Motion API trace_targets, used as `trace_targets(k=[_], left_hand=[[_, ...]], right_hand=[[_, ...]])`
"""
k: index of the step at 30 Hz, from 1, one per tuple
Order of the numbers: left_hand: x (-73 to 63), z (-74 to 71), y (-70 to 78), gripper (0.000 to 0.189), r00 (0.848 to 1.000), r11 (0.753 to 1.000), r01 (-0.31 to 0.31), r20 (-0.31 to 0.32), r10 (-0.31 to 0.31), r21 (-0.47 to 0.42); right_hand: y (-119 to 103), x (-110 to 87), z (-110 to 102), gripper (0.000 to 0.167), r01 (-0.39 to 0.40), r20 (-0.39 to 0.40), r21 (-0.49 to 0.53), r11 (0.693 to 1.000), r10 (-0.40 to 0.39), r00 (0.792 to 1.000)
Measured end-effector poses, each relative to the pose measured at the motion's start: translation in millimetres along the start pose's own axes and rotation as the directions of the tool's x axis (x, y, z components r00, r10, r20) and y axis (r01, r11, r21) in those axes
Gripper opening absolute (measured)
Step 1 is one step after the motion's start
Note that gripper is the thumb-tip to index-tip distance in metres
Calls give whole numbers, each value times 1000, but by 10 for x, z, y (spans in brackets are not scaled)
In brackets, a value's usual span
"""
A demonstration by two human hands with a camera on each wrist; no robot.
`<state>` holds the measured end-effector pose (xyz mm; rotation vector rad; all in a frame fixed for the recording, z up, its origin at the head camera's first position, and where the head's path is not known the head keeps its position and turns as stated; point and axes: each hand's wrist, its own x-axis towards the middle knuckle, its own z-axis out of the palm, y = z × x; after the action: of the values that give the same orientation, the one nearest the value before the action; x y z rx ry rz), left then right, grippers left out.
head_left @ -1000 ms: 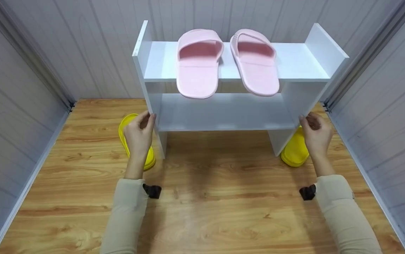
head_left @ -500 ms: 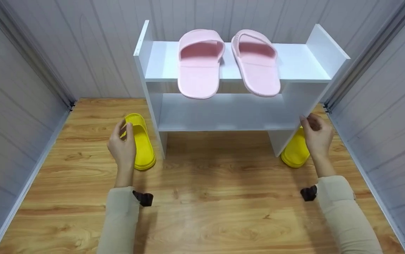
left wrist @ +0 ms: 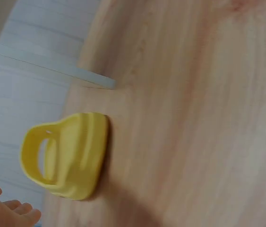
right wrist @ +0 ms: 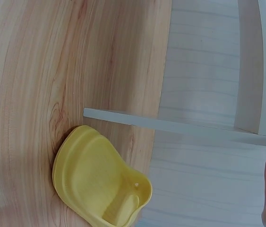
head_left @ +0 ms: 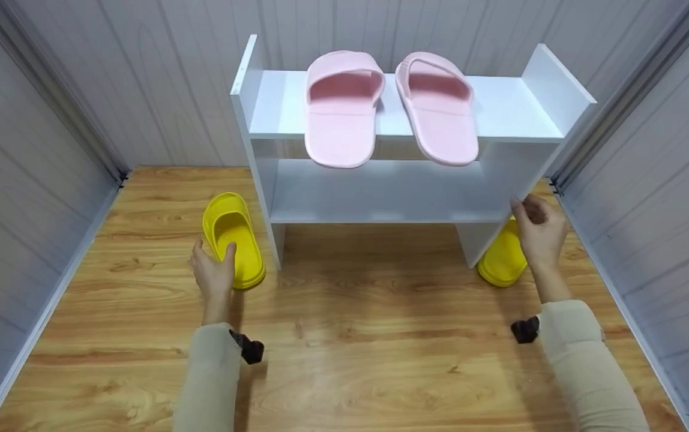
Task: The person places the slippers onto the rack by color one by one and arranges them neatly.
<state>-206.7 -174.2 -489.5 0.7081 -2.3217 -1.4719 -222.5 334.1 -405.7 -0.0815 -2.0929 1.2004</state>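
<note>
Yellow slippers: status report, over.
Left yellow slipper on floor; left hand near, holding nothing. Right hand at white rack. Rack partly blocks head view of right yellow slipper.

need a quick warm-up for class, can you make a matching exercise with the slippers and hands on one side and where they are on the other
Things
1. pink wide-band slippers
2. chunky yellow slippers
3. left hand
4. right hand

Places
A. at the front edge of the right side panel of the white open shelf
B. on the wood-grain floor, one outside each end of the shelf
C. beside a yellow slipper, thumb and fingers spread
D. on the top board, overhanging its front

Pairs: 1-D, 2-B, 3-C, 4-A
</note>
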Motion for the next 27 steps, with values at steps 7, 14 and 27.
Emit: trace_targets(k=[7, 14, 27], left_hand=[[-28, 145, -117, 79, 998, 998, 53, 36, -54, 25], [-68, 282, -216, 82, 999, 999, 42, -3, -42, 18], [-157, 508, -337, 108, 999, 974, -13, -44, 24, 227]], right_hand=[[-52, -18, -17, 26, 22, 2, 35, 999, -22, 1000], [-375, -103, -55, 25, 11, 22, 26, 1000, -11, 1000], [-327, -78, -46, 23, 22, 9, 51, 998, -23, 1000]])
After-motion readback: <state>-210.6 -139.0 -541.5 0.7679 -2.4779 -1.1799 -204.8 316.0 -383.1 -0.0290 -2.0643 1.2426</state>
